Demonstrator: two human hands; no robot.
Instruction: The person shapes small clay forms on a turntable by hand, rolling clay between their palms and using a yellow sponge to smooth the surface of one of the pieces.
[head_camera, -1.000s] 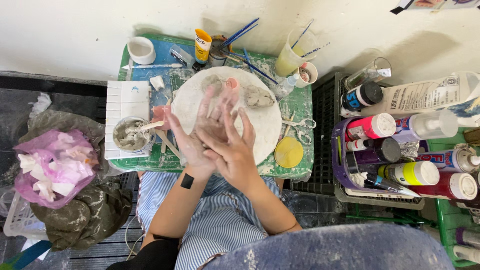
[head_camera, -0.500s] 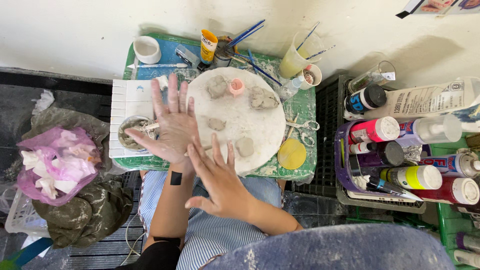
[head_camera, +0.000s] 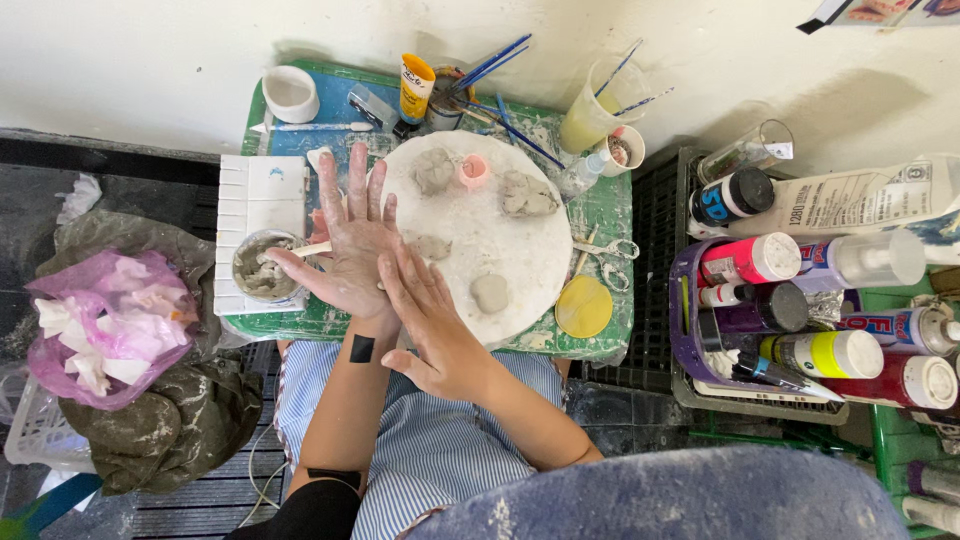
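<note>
The left hand (head_camera: 350, 240) is lying spread, palm up and fingers splayed, holding nothing, over the edge of the round white board (head_camera: 520, 260). The right hand (head_camera: 435, 320) is pressing flat across it, also empty. Grey clay lumps (head_camera: 525, 195) are sitting on the board, apart from both hands. Rubbing with even, full-palm pressure seems best.

Left hand (head_camera: 350, 245) spread flat, right hand (head_camera: 435, 325) pressed against it.
</note>
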